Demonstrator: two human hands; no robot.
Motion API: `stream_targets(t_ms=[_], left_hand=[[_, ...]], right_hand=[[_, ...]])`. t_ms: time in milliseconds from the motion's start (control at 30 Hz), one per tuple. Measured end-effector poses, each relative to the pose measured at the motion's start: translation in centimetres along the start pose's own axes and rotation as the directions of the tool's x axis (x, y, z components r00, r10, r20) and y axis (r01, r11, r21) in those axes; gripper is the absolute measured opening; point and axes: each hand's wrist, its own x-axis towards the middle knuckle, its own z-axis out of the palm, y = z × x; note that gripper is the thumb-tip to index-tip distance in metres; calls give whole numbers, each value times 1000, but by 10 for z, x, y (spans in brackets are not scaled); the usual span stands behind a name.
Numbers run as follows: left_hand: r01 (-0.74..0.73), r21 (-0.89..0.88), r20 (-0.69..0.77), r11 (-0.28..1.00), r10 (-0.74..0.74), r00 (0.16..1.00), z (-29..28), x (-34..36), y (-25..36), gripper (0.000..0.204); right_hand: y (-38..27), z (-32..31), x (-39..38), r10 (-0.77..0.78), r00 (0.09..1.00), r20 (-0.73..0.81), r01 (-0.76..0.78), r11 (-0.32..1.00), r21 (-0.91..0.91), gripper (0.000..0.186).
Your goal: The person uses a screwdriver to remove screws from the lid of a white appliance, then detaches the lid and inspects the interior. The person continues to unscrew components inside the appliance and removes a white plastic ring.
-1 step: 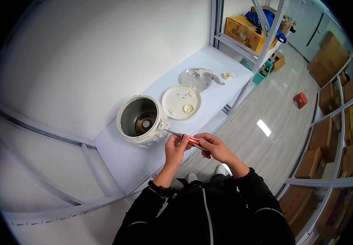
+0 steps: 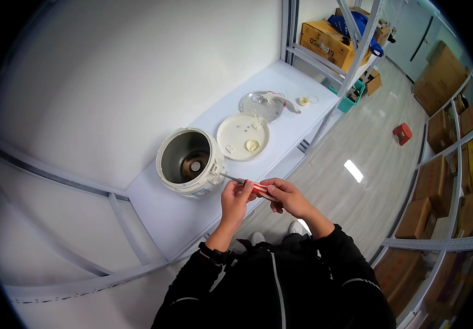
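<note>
Both of my hands are on a screwdriver [image 2: 259, 188] with a red-and-white striped handle. My left hand [image 2: 233, 201] is closed round the front of the handle, near the shaft. At the rear end, my right hand [image 2: 289, 197] grips it between thumb and fingers. The thin metal shaft points left, its tip at the side of a white rice cooker body [image 2: 205, 188]; whether it touches a screw is too small to tell. The cooker stands without its lid, and its grey inside shows a brown, stained bottom with a round disc in the middle.
On the white shelf [image 2: 172, 225] lie a round cream lid part [image 2: 240, 129], a silver disc [image 2: 264, 112], a curved white piece [image 2: 288, 102] and a small cream ring [image 2: 304, 101]. A red stool [image 2: 402, 134] stands on the floor. Racks with cardboard boxes [image 2: 431, 186] line the right.
</note>
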Motion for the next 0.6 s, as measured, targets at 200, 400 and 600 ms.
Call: stream_targets(t_ms=[200, 400, 600], left_hand=[[-34, 29, -26, 999, 34, 999, 3, 1, 0, 24], [-41, 49, -17, 998, 41, 999, 2, 1, 0, 25], [-37, 82, -23, 996, 39, 999, 1, 3, 0, 24]], right_hand=[[-3, 2, -1, 31, 999, 12, -31, 998, 61, 36], [0, 1, 1, 65, 998, 23, -67, 993, 99, 36], [-1, 2, 0, 51, 999, 14, -53, 993, 102, 37]])
